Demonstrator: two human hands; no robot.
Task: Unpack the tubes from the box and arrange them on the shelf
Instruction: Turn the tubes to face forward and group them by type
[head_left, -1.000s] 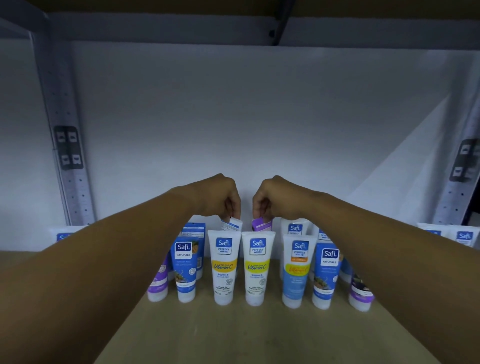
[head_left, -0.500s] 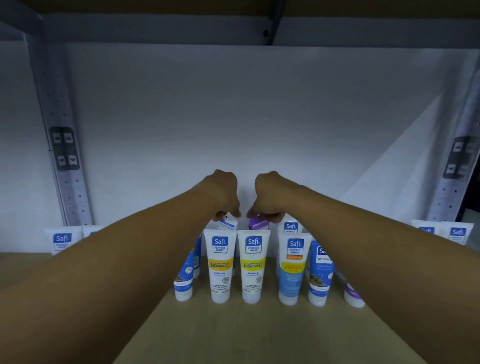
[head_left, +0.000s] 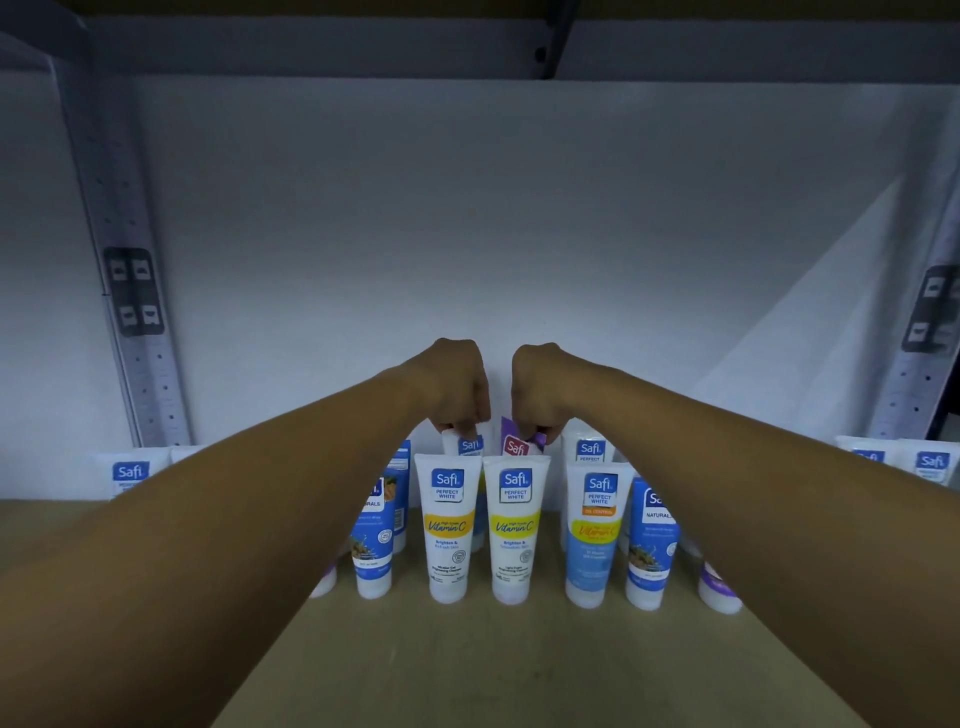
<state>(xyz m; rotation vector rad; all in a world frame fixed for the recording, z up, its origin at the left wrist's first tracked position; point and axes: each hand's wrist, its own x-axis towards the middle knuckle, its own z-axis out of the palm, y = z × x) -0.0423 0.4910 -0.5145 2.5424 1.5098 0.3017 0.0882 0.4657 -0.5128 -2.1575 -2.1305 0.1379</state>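
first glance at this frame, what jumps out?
Two bare forearms reach in from the lower corners, and the left hand and right hand meet at centre, each pinching the top of a back-row tube: white and purple. In front, a row of Safi tubes stands cap-down on the brown shelf.

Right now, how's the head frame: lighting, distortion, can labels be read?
Head view: dim and bluish; wide-angle bends the grey perforated uprights outward. Big print on the front white yellow-banded tubes reads, small print blurs. Left hand and right hand pinch back-row tubes, shading them.
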